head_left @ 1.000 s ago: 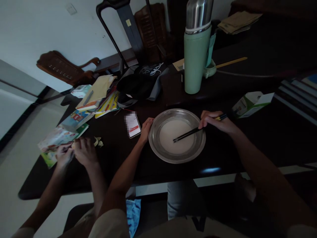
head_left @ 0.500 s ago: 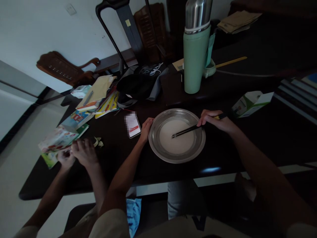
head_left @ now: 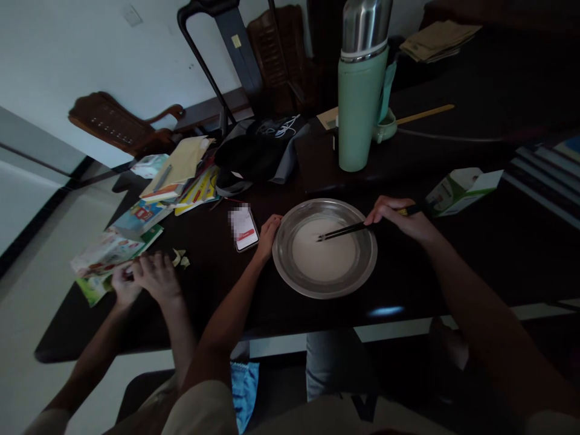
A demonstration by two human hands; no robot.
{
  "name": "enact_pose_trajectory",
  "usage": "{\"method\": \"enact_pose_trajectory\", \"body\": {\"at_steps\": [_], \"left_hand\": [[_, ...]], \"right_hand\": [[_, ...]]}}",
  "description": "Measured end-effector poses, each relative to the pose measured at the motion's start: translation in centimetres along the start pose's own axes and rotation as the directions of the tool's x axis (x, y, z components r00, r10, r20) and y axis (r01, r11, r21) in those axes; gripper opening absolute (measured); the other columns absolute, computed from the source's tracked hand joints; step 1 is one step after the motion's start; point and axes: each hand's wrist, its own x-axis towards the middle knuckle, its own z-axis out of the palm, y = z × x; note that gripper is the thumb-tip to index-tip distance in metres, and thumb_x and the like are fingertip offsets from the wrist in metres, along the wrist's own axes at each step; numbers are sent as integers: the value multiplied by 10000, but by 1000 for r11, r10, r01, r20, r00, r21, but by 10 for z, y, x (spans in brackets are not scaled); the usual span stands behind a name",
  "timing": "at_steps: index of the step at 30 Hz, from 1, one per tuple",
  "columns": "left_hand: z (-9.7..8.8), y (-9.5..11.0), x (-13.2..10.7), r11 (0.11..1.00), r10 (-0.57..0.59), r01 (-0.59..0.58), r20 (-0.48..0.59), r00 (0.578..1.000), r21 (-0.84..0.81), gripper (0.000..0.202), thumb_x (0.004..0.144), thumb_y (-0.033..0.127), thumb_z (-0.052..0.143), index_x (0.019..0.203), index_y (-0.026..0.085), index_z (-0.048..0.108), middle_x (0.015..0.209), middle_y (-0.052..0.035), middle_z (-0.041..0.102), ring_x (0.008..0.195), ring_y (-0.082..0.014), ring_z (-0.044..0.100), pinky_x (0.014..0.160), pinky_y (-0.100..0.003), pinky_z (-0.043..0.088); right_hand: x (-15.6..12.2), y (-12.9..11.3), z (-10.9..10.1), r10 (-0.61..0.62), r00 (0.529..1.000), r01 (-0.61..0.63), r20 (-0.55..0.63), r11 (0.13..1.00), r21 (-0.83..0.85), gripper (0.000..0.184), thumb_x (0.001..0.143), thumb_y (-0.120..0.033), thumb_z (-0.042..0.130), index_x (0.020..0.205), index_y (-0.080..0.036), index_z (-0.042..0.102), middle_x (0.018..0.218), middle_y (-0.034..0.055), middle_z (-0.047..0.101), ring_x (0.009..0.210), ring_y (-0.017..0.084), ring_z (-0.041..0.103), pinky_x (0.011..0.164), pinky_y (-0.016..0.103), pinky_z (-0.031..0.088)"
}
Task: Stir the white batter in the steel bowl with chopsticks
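A round metal plate [head_left: 290, 273] with pale liquid in it sits on the dark table [head_left: 453, 254] in front of me. My right hand [head_left: 399, 216] is closed on a pair of dark chopsticks [head_left: 345, 230], whose tips rest in the liquid near the plate's middle. My left hand [head_left: 267, 235] presses against the plate's left rim with fingers curled. A phone [head_left: 245, 231] lies just left of that hand.
Another person's two hands [head_left: 145, 279] work on something small at the table's left end, by books and papers [head_left: 149, 205]. A green thermos [head_left: 360, 109], black bag [head_left: 258, 154], ruler [head_left: 423, 113], small carton [head_left: 462, 187] and stacked books [head_left: 548, 169] stand beyond the plate.
The chopstick tips have swept from the lower part of the liquid up toward the plate's far side. My right hand shifted slightly up. The other person's hands moved a little.
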Motion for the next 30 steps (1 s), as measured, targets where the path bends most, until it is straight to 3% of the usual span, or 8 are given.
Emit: {"method": "enact_pose_trajectory", "body": {"at_steps": [3, 9, 15, 18, 21, 27, 30], "left_hand": [[0, 0, 0, 1000, -8, 8, 0, 1000, 11, 338, 794, 511, 550, 754, 176, 572, 710, -8, 536, 667, -140, 462, 637, -264, 371], [0, -1, 0, 1000, -7, 7, -2, 1000, 9, 347, 805, 519, 545, 769, 177, 593, 723, -14, 552, 679, -143, 475, 637, -262, 381], [-1, -2, 0, 1000, 1, -1, -7, 1000, 22, 379, 805, 548, 547, 769, 175, 603, 724, -17, 562, 686, -147, 485, 645, -265, 398], [-1, -2, 0, 1000, 3, -3, 1, 1000, 14, 371, 803, 539, 549, 768, 173, 601, 723, -16, 558, 679, -143, 481, 644, -264, 391], [-1, -1, 0, 1000, 11, -11, 0, 1000, 11, 359, 801, 528, 551, 759, 174, 595, 735, -18, 562, 693, -145, 485, 660, -266, 391], [-1, 0, 0, 999, -4, 4, -1, 1000, 33, 363, 803, 534, 542, 765, 177, 596, 733, -20, 563, 699, -152, 487, 655, -269, 397], [-1, -2, 0, 1000, -1, 1, 0, 1000, 22, 353, 809, 525, 539, 773, 179, 598, 732, -16, 559, 695, -149, 487, 651, -266, 395]], "right_hand": [[-1, 4, -6, -28, 998, 32, -63, 997, 71, 450, 903, -501, 525, 574, -213, 632, 619, 43, 681, 630, 195, 619, 656, 354, 470], [0, -2, 3, 7, 988, -14, 153, 999, 47, 401, 856, -537, 581, 621, -218, 645, 702, 51, 711, 701, 207, 643, 706, 361, 486], [-1, 2, -6, -2, 998, 4, -57, 999, 37, 428, 880, -530, 546, 594, -226, 641, 649, 41, 685, 654, 204, 625, 692, 368, 475], [-3, 1, -5, -6, 999, 2, 45, 996, 92, 452, 891, -528, 526, 568, -227, 623, 610, 42, 679, 613, 206, 607, 649, 372, 469], [-2, -2, 2, 10, 988, -20, 152, 998, 63, 389, 882, -494, 564, 616, -222, 640, 696, 41, 709, 696, 205, 636, 711, 365, 474], [-2, 3, -7, -15, 1000, 17, -26, 997, 78, 414, 910, -464, 538, 602, -208, 645, 654, 42, 690, 646, 179, 620, 684, 340, 459], [-3, 2, -6, -19, 999, 14, 40, 992, 126, 432, 917, -465, 524, 581, -214, 628, 622, 40, 682, 618, 182, 611, 648, 343, 462]]}}
